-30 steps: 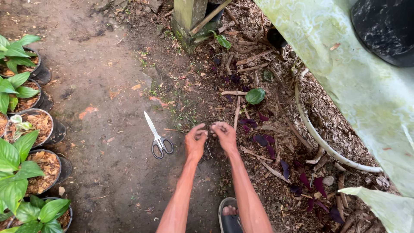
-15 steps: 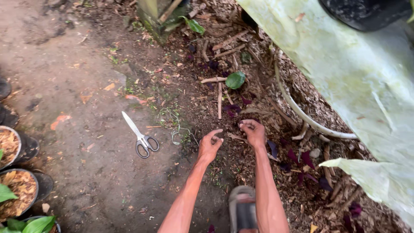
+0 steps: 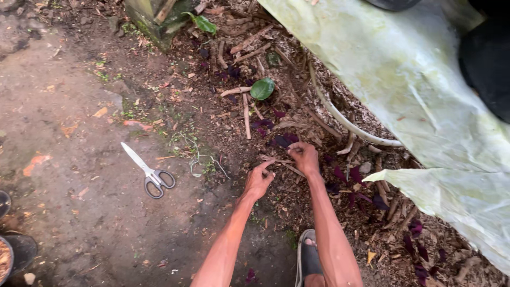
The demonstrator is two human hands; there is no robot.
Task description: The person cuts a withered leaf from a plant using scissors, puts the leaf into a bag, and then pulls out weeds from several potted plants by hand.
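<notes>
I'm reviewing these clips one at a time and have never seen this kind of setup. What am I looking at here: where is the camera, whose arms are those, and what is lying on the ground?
There is no machine here. The camera sits on a person's head and looks down, so the two bare arms coming up from the bottom edge are that person's own. The left hand and the right hand both reach into a litter of sticks and dark purple leaves on the soil. The fingers are curled in among the twigs; whether either hand actually grips something is too small to tell. A pair of scissors lies apart on the bare dirt, left of the hands, untouched. A round green leaf lies further up. A pale plastic sheet covers the right side, and the person's sandalled foot shows at the bottom.
</notes>
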